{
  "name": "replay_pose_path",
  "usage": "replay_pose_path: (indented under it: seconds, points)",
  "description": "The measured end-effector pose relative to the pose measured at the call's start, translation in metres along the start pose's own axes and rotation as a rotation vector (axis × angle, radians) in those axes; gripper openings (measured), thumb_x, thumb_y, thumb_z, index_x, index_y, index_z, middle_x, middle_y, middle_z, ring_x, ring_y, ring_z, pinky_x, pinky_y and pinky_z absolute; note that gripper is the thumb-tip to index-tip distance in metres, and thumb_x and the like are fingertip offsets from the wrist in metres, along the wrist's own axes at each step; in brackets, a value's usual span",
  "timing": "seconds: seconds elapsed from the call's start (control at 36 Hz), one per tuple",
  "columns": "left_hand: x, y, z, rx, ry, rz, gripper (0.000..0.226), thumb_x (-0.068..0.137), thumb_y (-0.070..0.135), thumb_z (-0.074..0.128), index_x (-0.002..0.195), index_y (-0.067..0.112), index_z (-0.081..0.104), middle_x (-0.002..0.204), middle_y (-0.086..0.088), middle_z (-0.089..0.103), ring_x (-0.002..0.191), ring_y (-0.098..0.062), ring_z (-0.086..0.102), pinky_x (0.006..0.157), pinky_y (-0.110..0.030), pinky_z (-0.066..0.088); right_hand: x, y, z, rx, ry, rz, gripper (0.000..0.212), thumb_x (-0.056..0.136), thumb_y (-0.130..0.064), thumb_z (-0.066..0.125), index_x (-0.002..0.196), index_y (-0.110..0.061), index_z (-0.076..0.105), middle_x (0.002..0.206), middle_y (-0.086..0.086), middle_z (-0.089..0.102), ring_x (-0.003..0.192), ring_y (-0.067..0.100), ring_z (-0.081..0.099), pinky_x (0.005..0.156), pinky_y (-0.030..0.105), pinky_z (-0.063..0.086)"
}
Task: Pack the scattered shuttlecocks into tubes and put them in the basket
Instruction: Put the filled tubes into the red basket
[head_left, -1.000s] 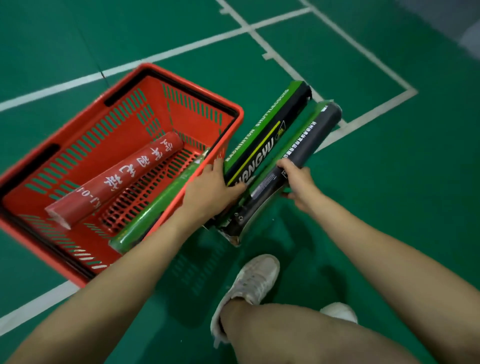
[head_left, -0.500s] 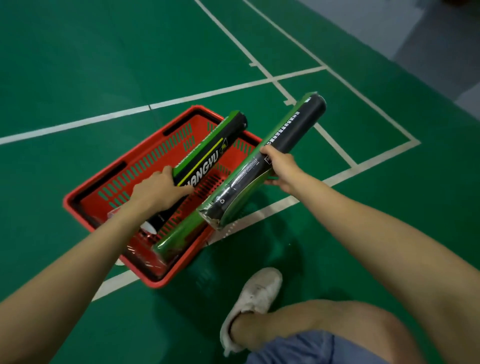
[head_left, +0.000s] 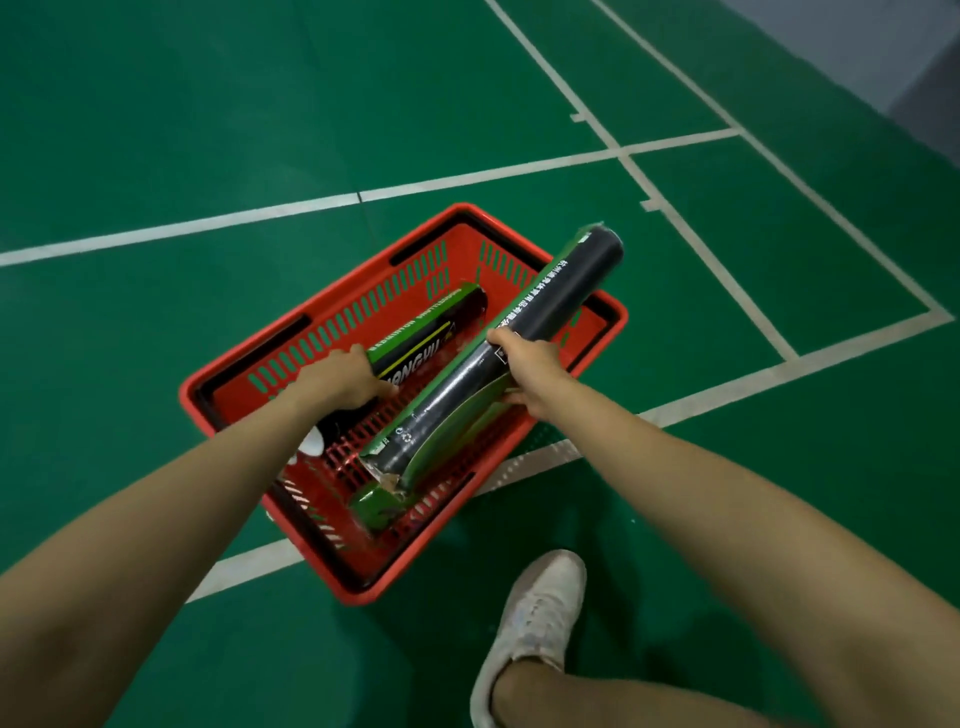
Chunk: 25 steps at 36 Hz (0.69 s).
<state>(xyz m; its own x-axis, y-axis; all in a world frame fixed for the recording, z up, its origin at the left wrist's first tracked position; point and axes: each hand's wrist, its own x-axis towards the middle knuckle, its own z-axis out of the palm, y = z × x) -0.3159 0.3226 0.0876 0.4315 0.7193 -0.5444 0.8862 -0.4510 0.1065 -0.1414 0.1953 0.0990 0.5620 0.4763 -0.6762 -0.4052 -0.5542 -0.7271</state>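
A red plastic basket (head_left: 618, 317) stands on the green court floor. My left hand (head_left: 337, 382) grips a black and green shuttlecock tube (head_left: 441, 332) that lies inside the basket. My right hand (head_left: 524, 364) holds a second black and green tube (head_left: 561, 296) slanted across the basket, its far end sticking out over the right rim. Under it lies a plain green tube (head_left: 384, 504) against the near wall. The white feathers of a shuttlecock (head_left: 311, 444) show at the near end of the left tube.
White court lines (head_left: 467, 179) cross the green floor around the basket. My foot in a white shoe (head_left: 535, 618) is planted just in front of the basket, to the right. A grey strip of floor (head_left: 883, 52) borders the court at the far right.
Both hands have moved the two black and green tubes further over and down into the basket. The left tube now lies inside it; the right tube is lower and slanted across it.
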Motion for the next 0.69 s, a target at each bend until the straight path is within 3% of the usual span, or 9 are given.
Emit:
replay_pose_path:
  seconds: [0.14,0.31,0.39,0.47,0.53,0.58,0.69]
  points:
    - [0.023,-0.004,0.007,0.005,0.016,-0.02,0.077,0.085,0.057,0.061,0.137,0.008,0.032,0.134,-0.021,0.045,0.114,-0.038,0.053,0.095,-0.049,0.047,0.005,0.007,0.009,-0.099,-0.036,0.017,0.077,0.088,-0.036,0.063,0.144,-0.011,0.017,0.121,0.008,0.042,0.097,0.024,0.046,0.078,0.036,0.048]
    - [0.038,-0.016,0.01,-0.005,0.081,0.003,0.08,0.08,0.051,0.071,0.137,0.008,0.036,0.135,-0.021,0.042,0.12,-0.04,0.047,0.1,-0.052,0.042,0.005,0.014,0.031,-0.156,-0.017,0.061,0.081,0.086,-0.035,0.063,0.144,-0.009,0.013,0.135,0.014,0.041,0.103,0.026,0.046,0.097,0.045,0.047]
    - [0.035,-0.018,0.013,0.037,0.211,0.075,0.08,0.079,0.041,0.075,0.141,0.009,0.035,0.137,-0.022,0.039,0.127,-0.039,0.038,0.104,-0.049,0.037,0.003,0.02,0.043,-0.173,-0.034,0.071,0.09,0.087,-0.036,0.063,0.148,-0.007,0.003,0.141,0.014,0.039,0.118,0.031,0.048,0.1,0.043,0.045]
    - [0.027,-0.021,0.023,0.14,0.449,0.278,0.057,0.084,0.024,0.071,0.134,0.008,0.048,0.125,-0.018,0.05,0.116,-0.034,0.043,0.098,-0.043,0.037,0.003,0.026,0.054,-0.139,-0.077,0.11,0.098,0.088,-0.035,0.062,0.15,-0.009,-0.009,0.151,0.013,0.029,0.13,0.034,0.041,0.104,0.047,0.042]
    - [0.02,-0.024,0.03,0.097,0.498,0.411,0.036,0.089,0.017,0.064,0.123,0.007,0.059,0.114,-0.015,0.059,0.106,-0.032,0.051,0.089,-0.042,0.043,0.003,0.029,0.06,-0.092,-0.079,0.138,0.097,0.089,-0.033,0.062,0.15,-0.009,-0.011,0.153,0.013,0.025,0.132,0.034,0.039,0.104,0.048,0.042]
    - [0.01,-0.025,0.035,0.001,0.42,0.454,0.025,0.096,0.023,0.055,0.115,0.009,0.064,0.109,-0.01,0.062,0.101,-0.029,0.056,0.084,-0.04,0.048,0.005,0.03,0.066,-0.027,-0.068,0.169,0.097,0.091,-0.032,0.06,0.149,-0.009,-0.014,0.153,0.014,0.025,0.132,0.033,0.037,0.105,0.048,0.041]
    - [-0.005,-0.025,0.043,-0.091,0.112,0.376,0.052,0.098,0.051,0.039,0.135,0.016,0.049,0.129,-0.008,0.055,0.114,-0.027,0.055,0.093,-0.041,0.047,0.015,0.035,0.074,0.076,-0.025,0.209,0.098,0.092,-0.031,0.06,0.148,-0.009,-0.018,0.153,0.014,0.026,0.132,0.033,0.039,0.105,0.05,0.041]
